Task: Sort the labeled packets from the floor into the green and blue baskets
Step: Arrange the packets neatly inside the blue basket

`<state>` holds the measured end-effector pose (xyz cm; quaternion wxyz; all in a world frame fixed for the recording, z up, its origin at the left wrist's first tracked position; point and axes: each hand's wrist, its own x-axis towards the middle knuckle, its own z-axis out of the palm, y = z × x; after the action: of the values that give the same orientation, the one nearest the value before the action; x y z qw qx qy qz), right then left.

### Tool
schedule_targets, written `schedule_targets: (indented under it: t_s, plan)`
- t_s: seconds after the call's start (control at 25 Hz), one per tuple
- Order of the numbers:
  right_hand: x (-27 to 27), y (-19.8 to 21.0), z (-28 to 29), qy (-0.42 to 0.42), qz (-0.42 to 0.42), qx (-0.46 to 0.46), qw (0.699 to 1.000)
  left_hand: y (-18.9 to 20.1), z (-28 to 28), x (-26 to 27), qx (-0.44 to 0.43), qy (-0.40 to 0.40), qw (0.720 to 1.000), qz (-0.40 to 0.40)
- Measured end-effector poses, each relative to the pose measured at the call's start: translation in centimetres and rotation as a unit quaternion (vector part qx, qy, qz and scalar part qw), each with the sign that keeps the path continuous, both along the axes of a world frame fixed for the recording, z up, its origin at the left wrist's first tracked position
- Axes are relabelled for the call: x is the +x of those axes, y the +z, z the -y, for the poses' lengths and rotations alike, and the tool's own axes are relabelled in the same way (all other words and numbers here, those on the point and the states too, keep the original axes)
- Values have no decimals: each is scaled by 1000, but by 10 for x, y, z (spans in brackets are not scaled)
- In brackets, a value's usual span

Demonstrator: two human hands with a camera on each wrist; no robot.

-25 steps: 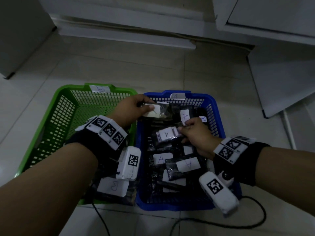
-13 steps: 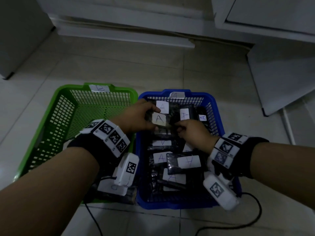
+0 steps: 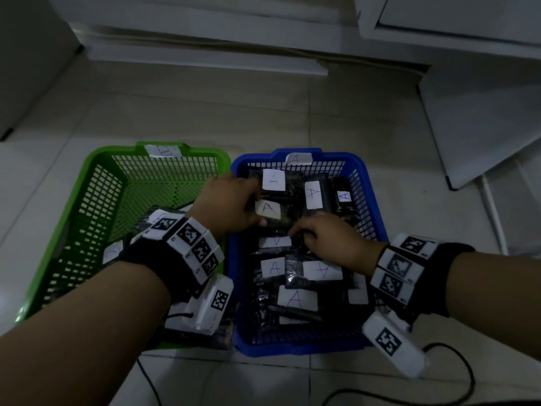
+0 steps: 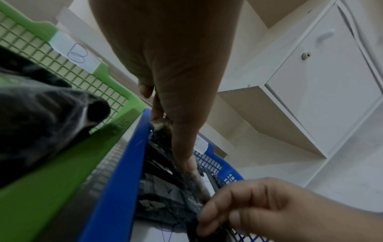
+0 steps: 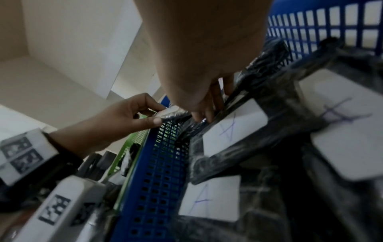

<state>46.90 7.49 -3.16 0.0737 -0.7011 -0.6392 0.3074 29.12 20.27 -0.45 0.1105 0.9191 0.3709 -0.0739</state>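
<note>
Two baskets stand side by side and touching on a pale tiled floor [image 3: 292, 112]: a green basket [image 3: 96, 183] with a paper tag marked B [image 3: 162, 150] on its far rim, and a blue basket [image 3: 366, 183] with a tag marked A [image 3: 298, 158] on its far rim. The blue basket is filled with black plastic-wrapped packets, each bearing a white label with a handwritten A; several lie face up across its length, some overlapping. The left hand [image 3: 231, 206] reaches over the shared rims into the far left part of the blue basket, its thumb and fingers pinching the edge of a packet with an A label [image 3: 268, 209], which lies on the pile. The right wrist view shows that pinch clearly, thumb below and forefinger above the packet's wrapped edge. The right hand [image 3: 328, 241] is lower in the same basket, near the left hand, fingers curled down onto the crinkled black wrapping of another packet [image 3: 275, 241] with a white label; the fingertips press into the plastic, though whether they truly grip it cannot be told. In the near part of the green basket lie a few dark packets [image 3: 114, 250] with white labels, mostly hidden behind the left forearm. Both wrists carry black bands with square-patterned markers. White cabinet fronts [image 3: 453, 24] stand beyond the baskets, and a black cable [image 3: 456, 347] curls on the floor near the right arm.
</note>
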Motion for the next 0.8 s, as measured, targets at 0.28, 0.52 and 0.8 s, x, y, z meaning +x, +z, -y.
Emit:
schedule_targets:
  t_s: [0.28, 0.52, 0.8]
  plan:
    - [-2, -6, -3, -143, -83, 101, 981, -5, 8, 12, 41, -9, 999, -18]
    - [0, -14, 6, -51, -32, 77, 995, -9, 8, 17, 41, -36, 996, -68]
    - [9, -3, 32, 145, 120, -26, 982, -1, 6, 6, -83, -45, 993, -65]
